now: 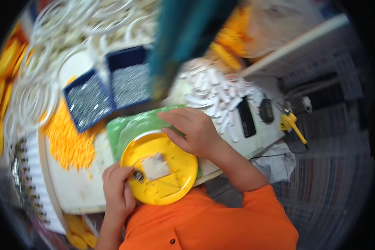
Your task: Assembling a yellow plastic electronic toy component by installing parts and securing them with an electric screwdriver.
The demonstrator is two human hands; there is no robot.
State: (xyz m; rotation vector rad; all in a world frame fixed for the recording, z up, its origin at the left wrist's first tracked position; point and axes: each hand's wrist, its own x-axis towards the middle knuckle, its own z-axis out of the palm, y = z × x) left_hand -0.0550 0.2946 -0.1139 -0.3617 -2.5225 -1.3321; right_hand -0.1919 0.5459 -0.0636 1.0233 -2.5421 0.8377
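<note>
Left hand (117, 191) pinches the yellow disc (160, 167) at its rim, right hand (193, 130) rests flat-fingered on its far edge, over a white worktable (81, 187); blue screw trays (108, 91) lie beyond the fingertips.

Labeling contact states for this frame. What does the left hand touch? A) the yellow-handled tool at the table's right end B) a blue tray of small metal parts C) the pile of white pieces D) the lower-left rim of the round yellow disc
D: the left hand grips the lower-left rim of the yellow disc, fingers by a small dark metal part, while the right hand rests on the disc's upper right edge.
</note>
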